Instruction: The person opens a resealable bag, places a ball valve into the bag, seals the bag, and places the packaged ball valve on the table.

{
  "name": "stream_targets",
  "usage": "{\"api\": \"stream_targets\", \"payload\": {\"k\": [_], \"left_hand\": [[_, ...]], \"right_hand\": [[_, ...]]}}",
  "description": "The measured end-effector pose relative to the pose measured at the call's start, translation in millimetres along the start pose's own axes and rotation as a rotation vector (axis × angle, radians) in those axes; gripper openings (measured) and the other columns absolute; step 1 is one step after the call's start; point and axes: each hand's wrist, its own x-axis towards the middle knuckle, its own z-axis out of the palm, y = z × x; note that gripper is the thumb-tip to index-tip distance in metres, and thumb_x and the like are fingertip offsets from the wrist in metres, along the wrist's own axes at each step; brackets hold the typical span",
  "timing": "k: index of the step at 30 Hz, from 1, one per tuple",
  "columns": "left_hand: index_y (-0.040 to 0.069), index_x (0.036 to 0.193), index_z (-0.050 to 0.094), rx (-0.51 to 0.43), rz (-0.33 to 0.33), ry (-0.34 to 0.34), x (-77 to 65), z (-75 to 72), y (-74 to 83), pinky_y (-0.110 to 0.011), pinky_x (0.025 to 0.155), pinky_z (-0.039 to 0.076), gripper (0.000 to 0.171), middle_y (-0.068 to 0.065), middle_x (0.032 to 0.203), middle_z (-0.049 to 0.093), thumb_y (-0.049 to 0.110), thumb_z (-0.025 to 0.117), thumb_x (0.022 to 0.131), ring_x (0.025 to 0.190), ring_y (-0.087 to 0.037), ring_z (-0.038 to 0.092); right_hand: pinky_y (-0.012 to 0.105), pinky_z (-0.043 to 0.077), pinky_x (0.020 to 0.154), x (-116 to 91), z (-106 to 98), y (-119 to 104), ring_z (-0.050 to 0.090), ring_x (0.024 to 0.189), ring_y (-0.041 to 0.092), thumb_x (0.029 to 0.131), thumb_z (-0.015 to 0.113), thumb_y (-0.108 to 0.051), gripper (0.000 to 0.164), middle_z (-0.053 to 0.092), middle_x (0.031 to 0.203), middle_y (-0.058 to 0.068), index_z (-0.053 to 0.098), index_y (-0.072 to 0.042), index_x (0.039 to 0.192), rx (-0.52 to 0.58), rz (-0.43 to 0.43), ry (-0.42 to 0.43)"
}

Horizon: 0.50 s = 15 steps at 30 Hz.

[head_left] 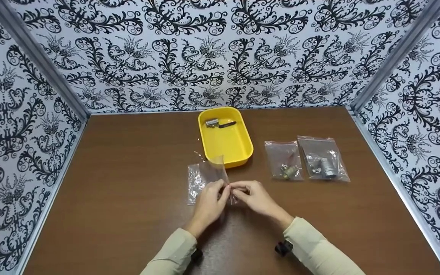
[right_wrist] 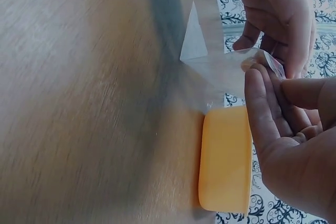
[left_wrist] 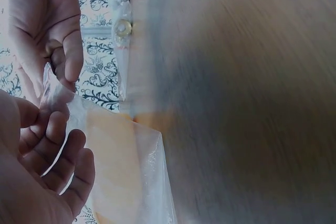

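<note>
My left hand and right hand meet in front of the yellow tray, both pinching the edge of a clear plastic bag. In the left wrist view, the thin bag hangs from the fingertips, and no contents can be made out in it. The right wrist view has the right hand with thumb and index finger on the bag's edge, opposite the left hand. Beneath and left of it, another clear bag lies flat on the table.
Inside the tray, at its far end, lies a metal ball valve with a black lever. To the right on the brown table are a zip bag with a brass fitting and one with a grey metal fitting. Patterned walls enclose the table.
</note>
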Motion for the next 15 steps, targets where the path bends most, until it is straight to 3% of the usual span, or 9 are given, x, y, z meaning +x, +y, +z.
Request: {"api": "stream_targets", "payload": {"k": [6,11,15], "left_hand": [[0.017,0.081,0.059,0.029,-0.011,-0.025,-0.4,-0.6,3.4,-0.026,0.062,0.042,0.02,-0.001,0.072,0.06,0.029,0.057,0.097,0.068,-0.013,0.053],[0.019,0.081,0.061,0.044,-0.036,-0.029,-0.7,1.0,3.8,-0.024,0.061,0.039,0.019,0.002,0.071,0.057,0.034,0.063,0.093,0.067,-0.01,0.049],[0.019,0.082,0.062,0.053,-0.045,-0.036,-1.2,1.8,3.7,-0.023,0.06,0.038,0.016,0.005,0.071,0.054,0.031,0.062,0.093,0.067,-0.009,0.047]], "right_hand": [[0.022,0.054,0.082,-0.2,2.7,-0.4,0.07,0.098,0.021,0.092,0.061,-0.005,0.024,0.073,0.111,0.013,0.07,-0.001,0.113,-0.026,0.005,0.05],[0.032,0.057,0.083,-0.2,3.9,-1.3,0.072,0.095,0.024,0.089,0.062,-0.002,0.025,0.073,0.108,0.015,0.069,0.003,0.113,-0.024,0.0,0.071],[0.031,0.057,0.081,0.3,3.3,-1.1,0.072,0.09,0.019,0.088,0.066,-0.006,0.023,0.075,0.103,0.012,0.071,0.0,0.11,-0.043,0.002,0.074]]}}
